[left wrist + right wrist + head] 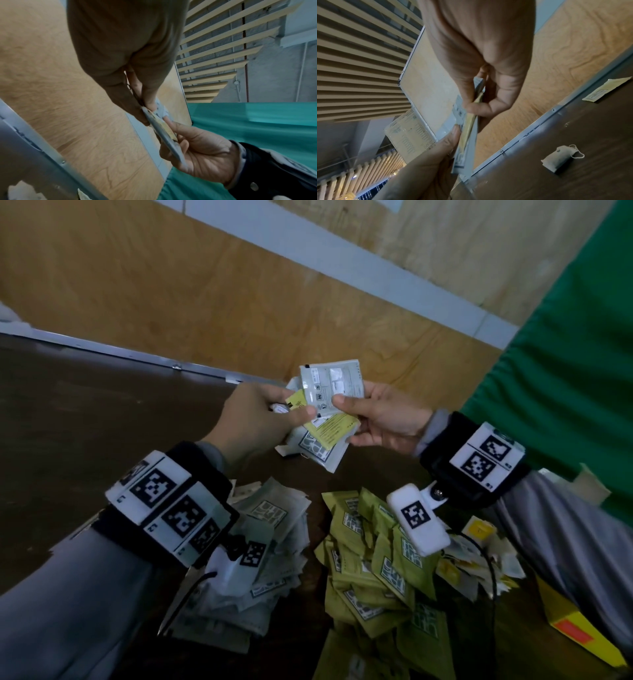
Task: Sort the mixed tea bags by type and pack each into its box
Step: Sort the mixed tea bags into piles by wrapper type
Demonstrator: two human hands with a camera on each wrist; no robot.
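Observation:
Both hands hold one mixed stack of tea bag sachets (320, 419) in the air above the dark table (102, 412). A grey-white sachet (330, 386) faces me on top, with yellow sachets (334, 429) fanned under it. My left hand (301, 414) pinches the stack's left side, thumb on a yellow sachet. My right hand (346, 409) grips its right side, thumb on the grey-white sachet. Both wrist views show the stack (164, 135) (467, 132) edge-on, held between left hand (146, 112) (448, 140) and right hand (192, 151) (479, 108).
Three sorted heaps lie near me: grey-white sachets (270, 546), green sachets (373, 573), yellow ones (479, 546). A yellow box (579, 635) sits bottom right under a green cloth (565, 337). A bare tea bag (559, 158) and a yellow sachet (607, 89) lie apart. A wooden panel (205, 285) backs the table.

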